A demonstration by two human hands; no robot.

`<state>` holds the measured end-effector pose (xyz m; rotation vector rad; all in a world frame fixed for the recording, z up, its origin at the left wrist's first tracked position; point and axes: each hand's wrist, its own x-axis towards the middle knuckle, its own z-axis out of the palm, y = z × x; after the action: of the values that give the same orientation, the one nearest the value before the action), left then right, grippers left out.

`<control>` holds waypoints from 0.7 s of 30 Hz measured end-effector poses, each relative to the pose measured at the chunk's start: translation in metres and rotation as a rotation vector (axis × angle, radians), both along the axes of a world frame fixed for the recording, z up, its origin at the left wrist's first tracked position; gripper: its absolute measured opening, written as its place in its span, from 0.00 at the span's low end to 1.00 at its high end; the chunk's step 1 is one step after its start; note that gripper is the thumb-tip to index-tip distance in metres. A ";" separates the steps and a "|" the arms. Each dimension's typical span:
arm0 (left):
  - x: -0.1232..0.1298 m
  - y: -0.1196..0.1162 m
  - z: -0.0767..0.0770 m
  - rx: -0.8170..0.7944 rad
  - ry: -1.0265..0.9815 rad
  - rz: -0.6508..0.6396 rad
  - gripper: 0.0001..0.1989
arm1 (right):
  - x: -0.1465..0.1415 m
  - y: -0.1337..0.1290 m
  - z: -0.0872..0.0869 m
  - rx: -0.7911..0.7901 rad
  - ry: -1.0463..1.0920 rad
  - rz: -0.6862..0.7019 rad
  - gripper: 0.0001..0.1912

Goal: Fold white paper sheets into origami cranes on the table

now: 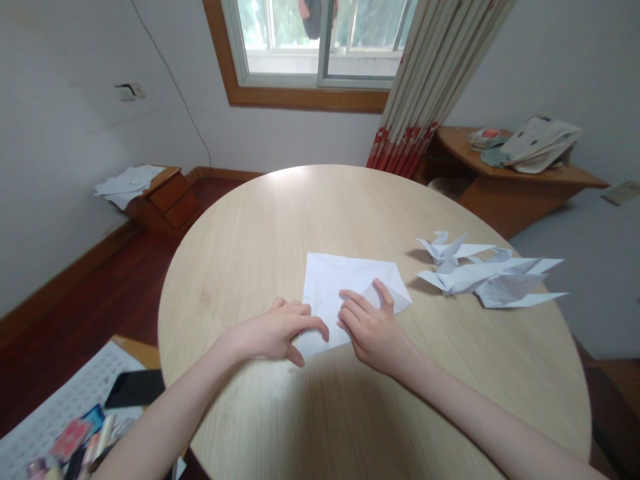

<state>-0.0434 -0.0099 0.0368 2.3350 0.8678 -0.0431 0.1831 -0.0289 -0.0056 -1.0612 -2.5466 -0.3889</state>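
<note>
A sheet of white paper (pixel 330 275), partly folded, lies flat near the middle of the round table. Creases and a folded flap show toward its right corner. My left hand (pixel 280 330) rests at the paper's lower left edge, thumb and index finger apart, the index finger curved over the sheet. On the right part of the paper lies my right hand (pixel 367 327), its fingers stretched out and pressing on the surface beside the flap. Several folded paper birds (pixel 493 275) stand close together to the right of the sheet, apart from both hands.
The round wooden table (pixel 240 247) fills the middle. At lower left a black phone (pixel 134 389) and small cosmetics lie on a lower surface. A small cabinet (pixel 173 200) holds papers at the left. A cloth bag (pixel 540 143) sits on a corner desk (pixel 530 173), near the curtain (pixel 425 80).
</note>
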 end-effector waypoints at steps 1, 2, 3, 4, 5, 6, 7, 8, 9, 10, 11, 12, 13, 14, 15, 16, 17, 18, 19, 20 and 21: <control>0.000 0.000 0.000 0.001 -0.007 0.004 0.19 | 0.000 0.000 0.000 0.000 0.001 0.003 0.11; 0.001 0.000 0.000 0.001 -0.014 0.012 0.18 | 0.000 0.000 0.000 0.001 0.004 0.004 0.11; 0.002 0.000 0.000 0.003 -0.018 0.024 0.17 | -0.001 0.000 0.000 0.002 0.006 0.005 0.11; 0.003 0.001 0.000 0.006 -0.019 0.036 0.15 | -0.001 0.000 0.000 0.005 0.007 0.007 0.12; 0.004 0.001 0.000 0.014 -0.019 0.046 0.13 | 0.000 0.000 0.001 0.009 0.007 0.010 0.12; 0.005 0.001 -0.001 0.030 -0.020 0.055 0.11 | 0.000 0.001 0.001 0.015 0.005 0.012 0.12; 0.006 0.001 -0.002 0.057 -0.025 0.063 0.10 | 0.001 0.001 0.001 0.020 0.002 0.014 0.13; 0.007 0.001 -0.003 0.091 -0.036 0.069 0.10 | 0.002 0.003 0.001 0.023 -0.003 0.017 0.13; 0.007 0.001 -0.005 0.132 -0.052 0.073 0.09 | 0.004 0.004 0.001 0.024 -0.007 0.024 0.13; 0.008 0.001 -0.007 0.175 -0.069 0.073 0.09 | 0.005 0.007 0.000 0.026 -0.009 0.030 0.13; 0.009 0.001 -0.009 0.217 -0.085 0.073 0.08 | 0.007 0.009 0.000 0.028 -0.006 0.036 0.12; 0.009 0.000 -0.010 0.256 -0.097 0.073 0.08 | 0.009 0.012 -0.001 0.033 0.006 0.044 0.11; 0.010 0.000 -0.011 0.288 -0.107 0.072 0.08 | 0.011 0.015 -0.001 0.040 0.023 0.050 0.10; 0.011 0.000 -0.013 0.316 -0.117 0.073 0.08 | 0.012 0.017 -0.002 0.049 0.043 0.054 0.09; 0.012 -0.001 -0.014 0.343 -0.127 0.076 0.09 | 0.014 0.019 -0.002 0.056 0.063 0.058 0.10; 0.013 -0.001 -0.014 0.369 -0.138 0.078 0.10 | 0.016 0.021 -0.002 0.058 0.079 0.066 0.13; 0.014 -0.001 -0.015 0.390 -0.147 0.075 0.11 | 0.017 0.022 -0.001 0.055 0.093 0.081 0.16; 0.015 -0.001 -0.016 0.406 -0.152 0.068 0.12 | 0.019 0.023 0.000 0.049 0.109 0.101 0.20; 0.016 -0.002 -0.016 0.414 -0.152 0.061 0.13 | 0.021 0.022 0.000 0.041 0.129 0.126 0.23; 0.016 -0.002 -0.017 0.413 -0.148 0.053 0.14 | 0.022 0.022 0.001 0.036 0.154 0.149 0.27; 0.017 -0.002 -0.017 0.406 -0.142 0.046 0.15 | 0.024 0.021 0.001 0.033 0.181 0.164 0.30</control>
<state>-0.0262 -0.0116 0.0200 2.6484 0.9257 0.3442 0.2070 -0.0079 -0.0042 -0.8276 -2.4344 -0.2769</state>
